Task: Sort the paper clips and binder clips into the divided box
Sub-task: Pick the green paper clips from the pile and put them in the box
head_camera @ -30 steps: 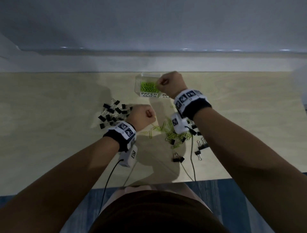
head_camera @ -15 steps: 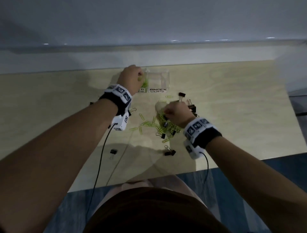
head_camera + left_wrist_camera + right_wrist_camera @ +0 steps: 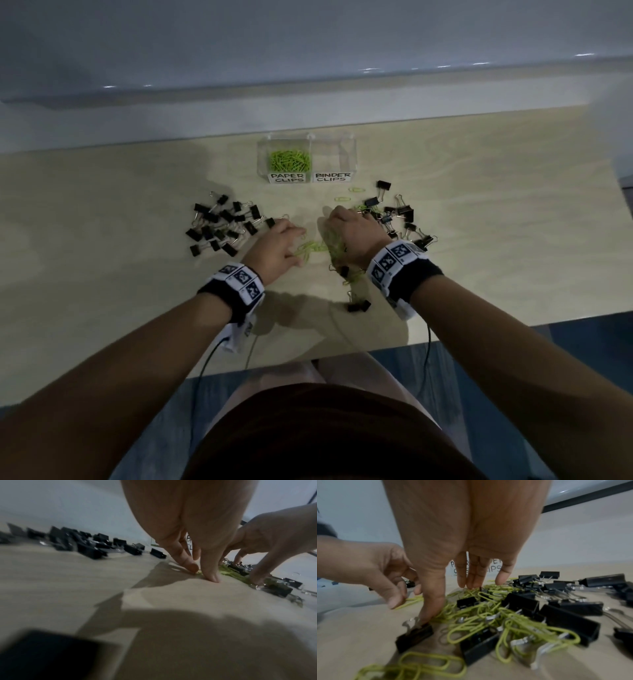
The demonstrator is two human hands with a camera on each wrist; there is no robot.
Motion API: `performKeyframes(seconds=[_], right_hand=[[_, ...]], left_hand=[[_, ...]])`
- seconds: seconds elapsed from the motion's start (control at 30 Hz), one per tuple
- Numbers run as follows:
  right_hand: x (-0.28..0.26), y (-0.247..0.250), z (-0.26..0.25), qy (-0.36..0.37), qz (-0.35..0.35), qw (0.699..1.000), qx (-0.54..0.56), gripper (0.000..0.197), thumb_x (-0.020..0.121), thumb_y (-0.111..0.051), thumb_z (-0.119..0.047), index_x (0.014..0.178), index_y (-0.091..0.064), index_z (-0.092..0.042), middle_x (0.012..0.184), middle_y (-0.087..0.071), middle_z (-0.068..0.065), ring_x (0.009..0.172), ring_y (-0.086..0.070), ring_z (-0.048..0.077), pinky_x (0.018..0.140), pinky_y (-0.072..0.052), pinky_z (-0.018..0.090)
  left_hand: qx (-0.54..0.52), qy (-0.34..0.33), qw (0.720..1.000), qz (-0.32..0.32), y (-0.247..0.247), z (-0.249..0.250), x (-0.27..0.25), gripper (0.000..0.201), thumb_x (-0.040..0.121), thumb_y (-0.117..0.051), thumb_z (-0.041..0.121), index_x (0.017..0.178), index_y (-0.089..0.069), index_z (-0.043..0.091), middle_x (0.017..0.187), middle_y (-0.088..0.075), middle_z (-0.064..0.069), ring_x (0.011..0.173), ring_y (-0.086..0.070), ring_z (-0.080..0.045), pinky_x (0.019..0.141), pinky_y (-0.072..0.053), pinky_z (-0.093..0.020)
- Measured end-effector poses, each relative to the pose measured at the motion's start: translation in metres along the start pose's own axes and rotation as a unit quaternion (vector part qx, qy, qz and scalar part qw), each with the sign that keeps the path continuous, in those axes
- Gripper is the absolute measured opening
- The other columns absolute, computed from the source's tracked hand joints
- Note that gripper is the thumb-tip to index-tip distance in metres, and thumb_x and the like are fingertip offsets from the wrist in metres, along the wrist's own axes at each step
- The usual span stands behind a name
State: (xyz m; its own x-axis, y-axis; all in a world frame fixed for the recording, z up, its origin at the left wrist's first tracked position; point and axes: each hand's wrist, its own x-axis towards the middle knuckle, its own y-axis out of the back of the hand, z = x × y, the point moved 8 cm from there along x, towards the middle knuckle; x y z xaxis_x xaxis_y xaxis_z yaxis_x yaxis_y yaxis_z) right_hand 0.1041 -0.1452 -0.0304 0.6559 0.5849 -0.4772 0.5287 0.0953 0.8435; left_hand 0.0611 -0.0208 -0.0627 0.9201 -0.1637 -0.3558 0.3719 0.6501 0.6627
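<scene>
A clear divided box [image 3: 346, 150] stands at the back of the table. Its PAPER CLIPS side holds green paper clips [image 3: 290, 161]; the BINDER CLIPS side [image 3: 334, 157] looks empty. Loose green paper clips [image 3: 317, 246] [image 3: 488, 616] lie mixed with black binder clips [image 3: 399, 219] [image 3: 522, 603] in the middle and right. A separate heap of binder clips [image 3: 222, 228] [image 3: 82, 543] lies to the left. My left hand [image 3: 300, 249] [image 3: 203, 572] pinches green paper clips against the table. My right hand [image 3: 334, 236] [image 3: 448, 601] spreads straight fingers down onto the mixed pile.
One binder clip [image 3: 358, 305] lies alone close to the table's front edge [image 3: 479, 330]. Two stray paper clips [image 3: 349, 193] sit just in front of the box. Wrist-camera cables [image 3: 205, 359] hang over the front edge. A wall runs behind the table.
My left hand has come back from the box's paper clip side to the loose clips. My right hand stays on the mixed pile. The head view has shifted.
</scene>
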Motion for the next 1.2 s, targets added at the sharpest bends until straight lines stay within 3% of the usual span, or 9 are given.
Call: performKeyframes(seconds=[0.2, 0.33, 0.5, 0.63, 0.8, 0.9, 1.07, 1.13, 1.2], right_hand=[[0.011, -0.005, 0.0, 0.021, 0.022, 0.995, 0.096, 0.052, 0.071, -0.068, -0.009, 0.121, -0.057, -0.018, 0.101, -0.056, 0.007, 0.093, -0.057, 0.028, 0.078, -0.046, 0.033], [0.009, -0.004, 0.005, 0.001, 0.032, 0.993, 0.116, 0.036, 0.069, -0.064, -0.005, 0.103, -0.062, -0.014, 0.093, -0.062, 0.006, 0.086, -0.058, 0.026, 0.072, -0.041, 0.026], [0.01, -0.006, 0.027, -0.071, 0.054, 0.973, 0.214, 0.019, 0.071, -0.063, -0.001, 0.088, -0.065, -0.01, 0.089, -0.068, 0.01, 0.085, -0.062, 0.025, 0.073, -0.048, 0.028], [0.011, -0.003, 0.04, -0.095, 0.098, 0.928, 0.346, 0.018, 0.068, -0.068, 0.005, 0.078, -0.069, -0.01, 0.077, -0.07, 0.007, 0.07, -0.063, 0.018, 0.068, -0.055, 0.033], [0.017, 0.029, 0.037, -0.111, 0.121, 0.855, 0.493, 0.021, 0.072, -0.069, 0.012, 0.085, -0.067, -0.004, 0.072, -0.063, 0.003, 0.07, -0.061, 0.017, 0.072, -0.056, 0.032], [0.035, 0.057, 0.032, -0.103, 0.14, 0.823, 0.54, 0.023, 0.073, -0.069, 0.01, 0.086, -0.068, -0.008, 0.076, -0.069, 0.006, 0.073, -0.066, 0.017, 0.073, -0.058, 0.031], [0.086, 0.097, 0.024, -0.107, 0.214, 0.788, 0.568, 0.022, 0.073, -0.069, 0.008, 0.081, -0.069, -0.013, 0.071, -0.066, 0.003, 0.068, -0.065, 0.016, 0.067, -0.058, 0.028], [0.098, 0.102, 0.02, -0.125, 0.235, 0.788, 0.555, 0.022, 0.076, -0.065, 0.008, 0.078, -0.069, -0.013, 0.069, -0.066, 0.004, 0.062, -0.063, 0.012, 0.063, -0.056, 0.023], [0.104, 0.1, 0.02, -0.144, 0.235, 0.804, 0.526, 0.02, 0.077, -0.064, 0.006, 0.082, -0.071, -0.012, 0.071, -0.067, 0.003, 0.06, -0.062, 0.008, 0.059, -0.054, 0.017]], left_hand=[[0.028, -0.011, 0.998, 0.058, -0.016, 0.03, 0.02, 0.045, 0.075, -0.075, 0.017, 0.115, -0.06, 0.004, 0.104, -0.055, -0.012, 0.098, -0.052, -0.026, 0.085, -0.039, -0.029], [0.064, 0.002, 0.995, 0.072, -0.017, 0.034, 0.024, 0.029, 0.082, -0.067, 0.016, 0.107, -0.063, 0.003, 0.102, -0.056, -0.013, 0.099, -0.052, -0.029, 0.085, -0.041, -0.034], [0.143, -0.01, 0.989, 0.042, -0.023, 0.04, 0.028, 0.018, 0.089, -0.054, 0.009, 0.104, -0.059, 0.001, 0.106, -0.055, -0.016, 0.104, -0.049, -0.032, 0.087, -0.044, -0.04], [0.225, -0.018, 0.974, 0.008, -0.026, 0.043, 0.024, 0.033, 0.084, -0.046, -0.009, 0.116, -0.048, -0.002, 0.114, -0.049, -0.02, 0.111, -0.045, -0.035, 0.085, -0.049, -0.043], [0.183, -0.005, 0.983, -0.015, -0.013, 0.027, 0.02, 0.027, 0.084, -0.046, -0.006, 0.111, -0.049, -0.003, 0.111, -0.053, -0.021, 0.105, -0.05, -0.035, 0.086, -0.046, -0.044], [0.047, 0.013, 0.998, 0.05, 0.02, 0.021, 0.017, 0.011, 0.09, -0.052, 0.006, 0.097, -0.056, -0.001, 0.099, -0.06, -0.017, 0.09, -0.056, -0.029, 0.078, -0.045, -0.036], [-0.084, 0.025, 0.98, 0.181, 0.096, 0.018, 0.03, 0.006, 0.089, -0.055, 0.007, 0.093, -0.059, 0.004, 0.09, -0.066, -0.011, 0.078, -0.057, -0.019, 0.07, -0.045, -0.029], [-0.113, 0.028, 0.965, 0.236, 0.124, 0.018, 0.041, 0.007, 0.088, -0.057, 0.009, 0.094, -0.059, 0.004, 0.089, -0.067, -0.01, 0.078, -0.061, -0.021, 0.071, -0.05, -0.03], [-0.11, 0.038, 0.956, 0.271, 0.143, 0.019, 0.055, 0.01, 0.088, -0.058, 0.011, 0.096, -0.059, 0.005, 0.09, -0.065, -0.004, 0.079, -0.059, -0.016, 0.069, -0.049, -0.022]])
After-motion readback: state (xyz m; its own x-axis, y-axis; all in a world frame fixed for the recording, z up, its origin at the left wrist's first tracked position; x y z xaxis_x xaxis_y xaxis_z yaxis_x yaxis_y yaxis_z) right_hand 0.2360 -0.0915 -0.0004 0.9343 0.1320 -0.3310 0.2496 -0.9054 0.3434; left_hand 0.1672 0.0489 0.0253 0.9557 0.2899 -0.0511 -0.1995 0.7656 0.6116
